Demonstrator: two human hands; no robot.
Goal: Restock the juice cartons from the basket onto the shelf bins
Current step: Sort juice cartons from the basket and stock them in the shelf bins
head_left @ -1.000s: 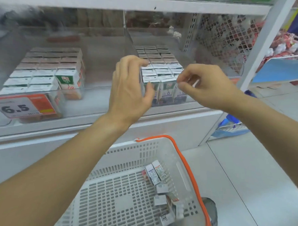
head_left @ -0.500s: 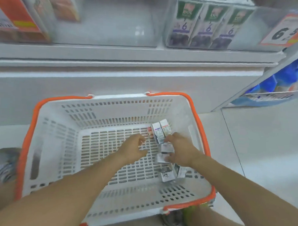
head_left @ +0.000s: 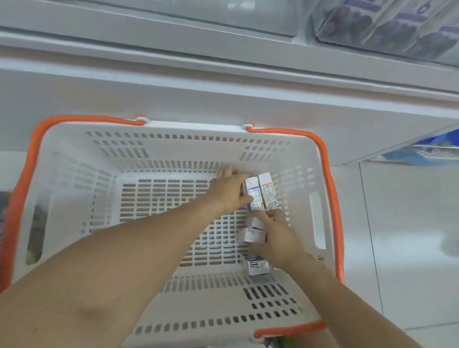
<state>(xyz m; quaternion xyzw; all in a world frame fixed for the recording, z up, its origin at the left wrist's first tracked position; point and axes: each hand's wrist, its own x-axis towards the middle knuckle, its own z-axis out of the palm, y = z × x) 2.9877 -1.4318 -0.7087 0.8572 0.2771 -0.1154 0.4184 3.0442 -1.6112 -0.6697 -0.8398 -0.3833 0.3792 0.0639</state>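
1. White plastic with orange handles: this is the basket [head_left: 73,167], and it stands on the floor [head_left: 410,234] in front of the shelf [head_left: 228,58].
2. Our two hands are inside the basket, at its right side, where the cartons lie.
3. The left hand [head_left: 229,191] is at the far right corner. Its fingers are curled round the left side of a carton [head_left: 253,194] with a blue band, and the thumb presses the near end of it, so the grip is closed on this carton.
4. Just beside it, touching on the right, lies a second carton [head_left: 267,190] with an orange band. Both lie flat with the long side pointing to the shelf.
5. The right hand [head_left: 278,239] is nearer to us. It lies over a small pile of cartons [head_left: 252,234], and its fingers bend down round them. We see the fingers on the cartons, but we cannot tell how many cartons they hold.
6. One more carton [head_left: 257,267] with a black square mark shows from under the right wrist, on the basket bottom.
7. Above, at the top right, a clear bin [head_left: 334,33] on the shelf holds purple cartons [head_left: 382,30] standing in a row.
8. A blue thing [head_left: 450,141] shows on a low rack at the right edge.
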